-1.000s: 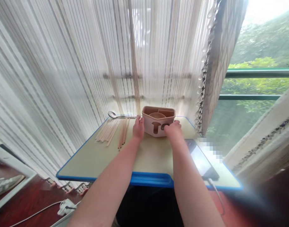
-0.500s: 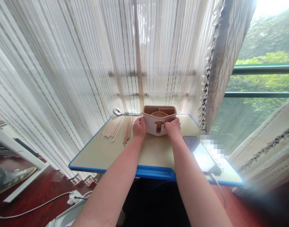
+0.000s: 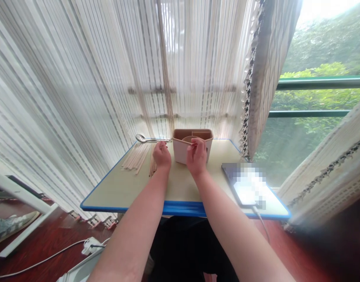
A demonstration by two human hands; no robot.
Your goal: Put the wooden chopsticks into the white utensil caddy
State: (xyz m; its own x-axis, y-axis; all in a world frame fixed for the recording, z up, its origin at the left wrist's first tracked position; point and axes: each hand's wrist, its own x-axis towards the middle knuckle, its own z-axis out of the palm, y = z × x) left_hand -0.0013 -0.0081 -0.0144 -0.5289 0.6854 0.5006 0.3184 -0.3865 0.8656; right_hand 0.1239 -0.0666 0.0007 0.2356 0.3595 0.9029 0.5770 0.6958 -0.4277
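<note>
A white holder with a brown inside and dividers (image 3: 180, 153) stands upright near the table's far edge. My right hand (image 3: 197, 157) is in front of it, fingers bent and apart, nothing seen in them; it covers part of the holder's front, and whether it touches cannot be told. Left of the holder is my left hand (image 3: 162, 156), fingers curled in, with nothing visible in it. Beside that hand lie dark-tipped chopsticks (image 3: 151, 167), partly hidden by it. Several pale chopsticks (image 3: 135, 157) spread farther left. Behind them rests a metal slotted spoon (image 3: 140, 138).
The table (image 3: 118, 194) has a blue rim. On its right lies a phone-like device (image 3: 230, 176), partly pixelated, with a white cable (image 3: 264, 225) hanging off the front edge. A striped curtain (image 3: 109, 78) hangs close behind. A power plug (image 3: 91, 246) is on the floor at left.
Both hands have let go of the holder. My left hand moved left toward the chopsticks; my right hand came across its front. The holder appears turned, and the view has shifted slightly.
</note>
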